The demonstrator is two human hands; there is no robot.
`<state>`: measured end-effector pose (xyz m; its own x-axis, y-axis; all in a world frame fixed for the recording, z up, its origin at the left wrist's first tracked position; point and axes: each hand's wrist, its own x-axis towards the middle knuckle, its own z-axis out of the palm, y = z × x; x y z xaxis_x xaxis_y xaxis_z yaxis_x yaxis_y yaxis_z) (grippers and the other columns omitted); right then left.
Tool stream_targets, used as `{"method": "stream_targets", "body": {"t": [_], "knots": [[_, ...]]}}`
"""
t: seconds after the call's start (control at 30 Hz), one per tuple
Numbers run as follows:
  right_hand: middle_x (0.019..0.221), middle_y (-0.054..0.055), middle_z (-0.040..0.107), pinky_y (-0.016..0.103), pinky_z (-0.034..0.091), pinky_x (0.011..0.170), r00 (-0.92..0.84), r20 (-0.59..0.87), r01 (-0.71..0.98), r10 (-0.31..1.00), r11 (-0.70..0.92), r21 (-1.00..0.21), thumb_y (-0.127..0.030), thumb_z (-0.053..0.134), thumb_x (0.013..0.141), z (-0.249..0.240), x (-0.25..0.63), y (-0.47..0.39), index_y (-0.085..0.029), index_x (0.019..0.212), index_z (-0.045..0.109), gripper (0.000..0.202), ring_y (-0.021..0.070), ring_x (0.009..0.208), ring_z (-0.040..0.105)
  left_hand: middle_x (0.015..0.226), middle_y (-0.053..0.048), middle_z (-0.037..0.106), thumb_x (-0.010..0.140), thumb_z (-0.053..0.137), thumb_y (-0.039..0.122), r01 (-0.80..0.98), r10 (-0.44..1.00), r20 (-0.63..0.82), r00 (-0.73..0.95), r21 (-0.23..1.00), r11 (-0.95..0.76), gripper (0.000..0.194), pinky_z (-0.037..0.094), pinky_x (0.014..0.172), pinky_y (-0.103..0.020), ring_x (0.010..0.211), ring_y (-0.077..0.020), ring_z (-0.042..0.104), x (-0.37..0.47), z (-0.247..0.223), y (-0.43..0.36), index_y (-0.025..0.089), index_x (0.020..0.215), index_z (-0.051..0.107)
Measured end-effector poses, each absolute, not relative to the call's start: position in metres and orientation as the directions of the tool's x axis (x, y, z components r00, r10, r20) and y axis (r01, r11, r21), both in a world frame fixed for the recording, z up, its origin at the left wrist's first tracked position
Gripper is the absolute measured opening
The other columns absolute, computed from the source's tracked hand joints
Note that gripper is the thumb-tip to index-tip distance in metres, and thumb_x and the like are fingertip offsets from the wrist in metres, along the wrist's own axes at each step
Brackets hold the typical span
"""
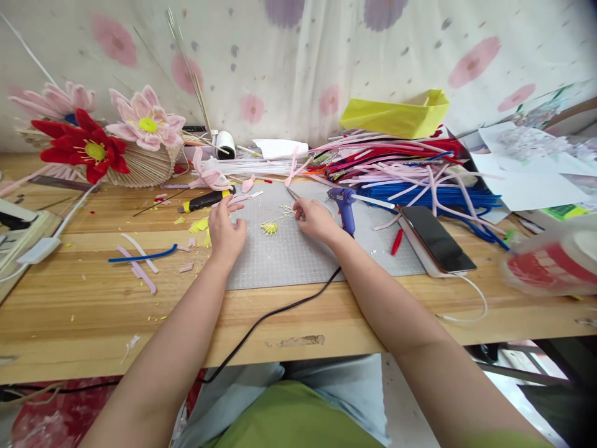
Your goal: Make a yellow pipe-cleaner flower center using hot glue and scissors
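Note:
My left hand (227, 230) is at the left edge of the grey cutting mat (280, 267), thumb apart from its curved fingers. Just beyond those fingers lie a pink piece with a white tip (242, 197) and a black and yellow utility knife (205, 200). My right hand (316, 219) has its fingertips pinched together beside loose white stamens (285, 213); whatever they grip is too small to make out. Between both hands, a yellow flower centre with pale stamens (269, 228) rests on the mat. A purple glue gun (344, 208) stands right of my right hand.
Chenille stems (396, 174) are heaped at the back right. A phone (438, 238), a red piece (397, 242) and a plastic cup (550, 261) are on the right. Finished flowers (96, 151) stand back left. A black cord (275, 309) crosses the front edge.

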<state>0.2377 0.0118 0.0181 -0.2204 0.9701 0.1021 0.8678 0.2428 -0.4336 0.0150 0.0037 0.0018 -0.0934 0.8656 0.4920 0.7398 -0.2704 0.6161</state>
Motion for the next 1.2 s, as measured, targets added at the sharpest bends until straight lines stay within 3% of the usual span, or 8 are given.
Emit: {"method": "stream_targets", "body": {"t": [0.1,0.23,0.4,0.7,0.9,1.1,1.2], "knots": [[0.092,0.005,0.069,0.032,0.040,0.079,-0.215,0.123,0.868,0.969,0.247,-0.432,0.000,0.044,0.070,0.016,0.236,0.012,-0.016,0.104,0.056,0.040,0.0224,0.093,0.054,0.105,-0.006,0.067,0.072,0.048,0.007,0.711,0.873,0.478,-0.098,0.648,-0.275,0.056,0.045,0.091,-0.039,0.106,-0.0210,0.055,0.018,0.001,0.003,0.021,0.126,0.044],[0.093,0.006,0.069,0.033,0.040,0.079,-0.167,0.153,0.873,0.974,0.218,-0.437,-0.001,0.043,0.072,0.013,0.236,0.014,-0.017,0.104,0.056,0.038,0.0232,0.096,0.054,0.097,-0.004,0.060,0.070,0.058,0.013,0.648,0.889,0.434,-0.144,0.721,-0.246,0.058,0.050,0.068,-0.028,0.079,-0.0135,0.057,0.014,-0.005,0.009,0.024,0.125,0.044],[0.094,0.005,0.068,0.034,0.042,0.080,-0.089,0.192,0.847,0.977,0.176,-0.502,-0.013,0.049,0.078,0.009,0.236,0.017,-0.020,0.106,0.055,0.029,0.0223,0.097,0.056,0.086,0.001,0.054,0.065,0.069,0.016,0.607,0.886,0.411,-0.214,0.767,-0.209,0.061,0.049,0.064,-0.024,0.065,-0.0087,0.053,0.002,-0.008,0.020,0.024,0.121,0.047],[0.091,0.006,0.068,0.039,0.038,0.089,-0.128,0.199,0.852,0.972,0.211,-0.480,-0.014,0.050,0.079,0.005,0.229,0.023,-0.019,0.106,0.054,0.027,0.0232,0.095,0.056,0.093,-0.004,0.059,0.074,0.057,0.014,0.673,0.872,0.476,-0.113,0.683,-0.285,0.052,0.051,0.068,-0.025,0.084,-0.0135,0.058,0.010,-0.003,0.011,0.024,0.124,0.046],[0.097,0.005,0.065,0.033,0.040,0.084,0.055,0.384,0.730,0.922,0.225,-0.645,-0.023,0.047,0.084,0.011,0.232,0.016,-0.020,0.106,0.049,0.022,0.0173,0.085,0.056,0.098,-0.004,0.062,0.074,0.051,0.011,0.690,0.868,0.486,-0.099,0.662,-0.292,0.055,0.052,0.072,-0.027,0.086,-0.0142,0.060,0.010,-0.005,0.011,0.024,0.126,0.044],[0.086,0.000,0.066,0.027,0.041,0.074,-0.220,0.246,0.564,0.944,0.329,-0.757,-0.022,0.055,0.078,0.006,0.224,0.011,-0.021,0.098,0.047,0.022,0.0125,0.070,0.051,0.104,-0.005,0.067,0.069,0.044,0.001,0.763,0.862,0.506,-0.025,0.567,-0.311,0.068,0.046,0.095,-0.039,0.113,-0.0203,0.055,0.011,0.003,0.004,0.023,0.134,0.040],[0.086,-0.001,0.067,0.026,0.040,0.072,-0.263,0.190,0.567,0.946,0.311,-0.763,-0.022,0.055,0.077,0.004,0.220,0.011,-0.021,0.096,0.047,0.021,0.0121,0.070,0.051,0.101,-0.005,0.069,0.067,0.043,-0.002,0.754,0.872,0.487,0.060,0.550,-0.359,0.074,0.044,0.100,-0.041,0.120,-0.0211,0.052,0.016,0.009,-0.002,0.022,0.137,0.038]]}}
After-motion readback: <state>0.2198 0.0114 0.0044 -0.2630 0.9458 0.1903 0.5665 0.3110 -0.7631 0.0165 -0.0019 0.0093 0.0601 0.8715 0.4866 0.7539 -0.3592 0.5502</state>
